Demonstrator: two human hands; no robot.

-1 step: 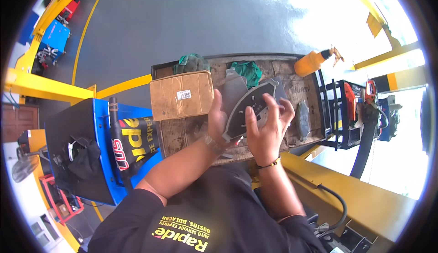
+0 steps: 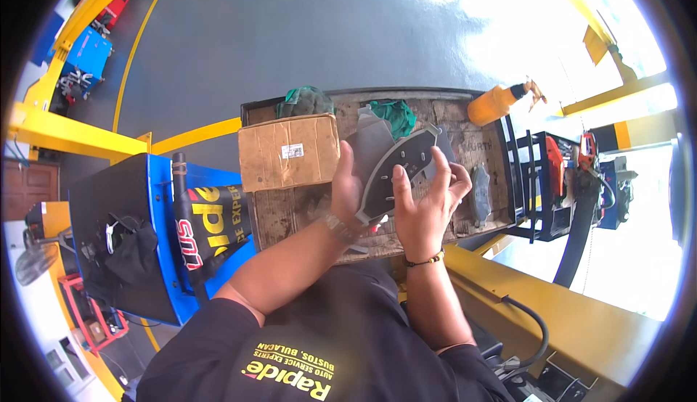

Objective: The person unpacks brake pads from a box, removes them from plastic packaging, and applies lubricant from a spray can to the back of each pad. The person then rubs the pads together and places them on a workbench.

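A dark curved brake pad with small slots in its face is held over the wooden-topped bench. My left hand grips its left end; the fingers beneath are hidden. On the pad's right part, my right hand rests with thumb and forefinger spread on the face, the other fingers bent. Behind the held pad lies a grey flat piece, partly covered. Another brake pad lies on the bench to the right of my right hand.
A cardboard box stands left of my hands. Green cloths and an orange spray bottle sit along the bench's far side. A blue cabinet stands left; a yellow beam runs at the right front.
My right forefinger has moved right and slightly up over the pad's face, uncovering more slots. My left hand stays about where it was.
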